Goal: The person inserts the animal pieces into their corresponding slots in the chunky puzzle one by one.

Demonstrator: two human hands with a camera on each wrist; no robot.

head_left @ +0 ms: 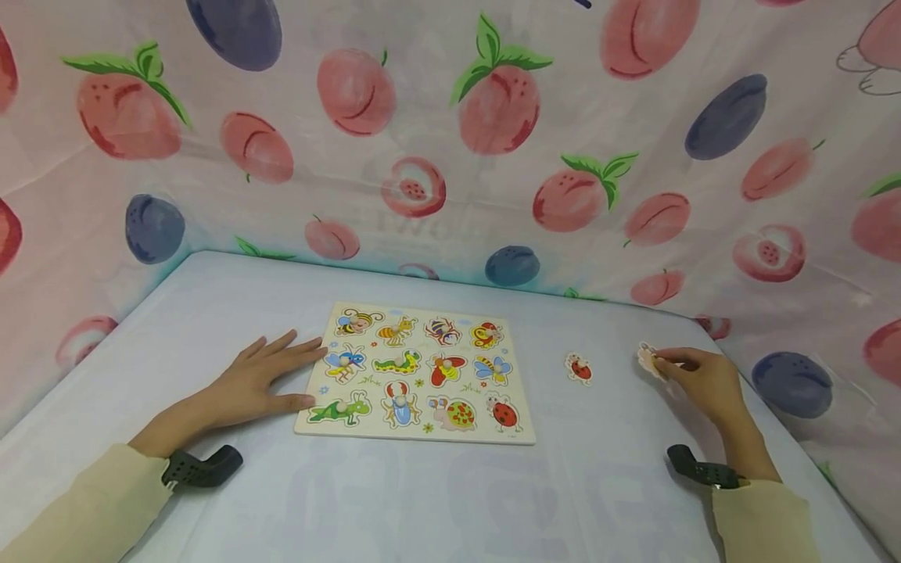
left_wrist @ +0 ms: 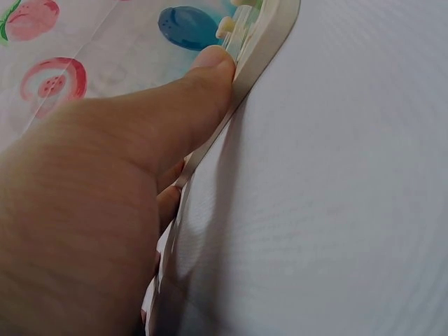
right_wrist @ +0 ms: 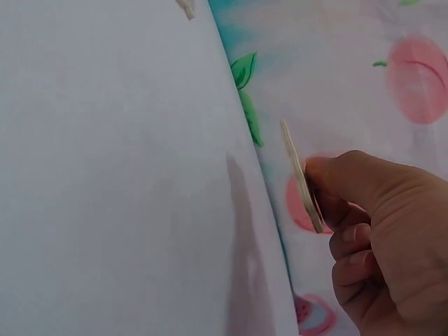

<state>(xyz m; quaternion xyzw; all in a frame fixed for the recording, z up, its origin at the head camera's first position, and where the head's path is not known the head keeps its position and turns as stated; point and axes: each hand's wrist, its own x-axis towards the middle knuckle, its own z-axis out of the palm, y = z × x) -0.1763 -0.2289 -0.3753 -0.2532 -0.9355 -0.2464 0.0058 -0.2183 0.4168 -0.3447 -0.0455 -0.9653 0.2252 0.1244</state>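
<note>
A wooden peg puzzle board [head_left: 439, 435] with pictures of insects lies flat on the table. Several of its insect pieces carry small knobs; the snail and ladybug spots in the front row show none. My left hand [head_left: 256, 379] rests with spread fingers at the board's left side, its thumb [left_wrist: 210, 73] against the edge in the left wrist view. Off to the right, my right hand [head_left: 707, 383] pinches a pale wooden puzzle piece [head_left: 646, 358] between thumb and finger, held above the table. In the right wrist view that piece [right_wrist: 299, 185] appears edge-on, so its picture is hidden.
Between the board and my right hand lies a loose ladybug piece [head_left: 579, 368]. A white cloth covers the table [head_left: 450, 500]. Fruit-printed fabric [head_left: 450, 156] hangs behind and at the sides. Dark bands [head_left: 200, 467] sit on both wrists.
</note>
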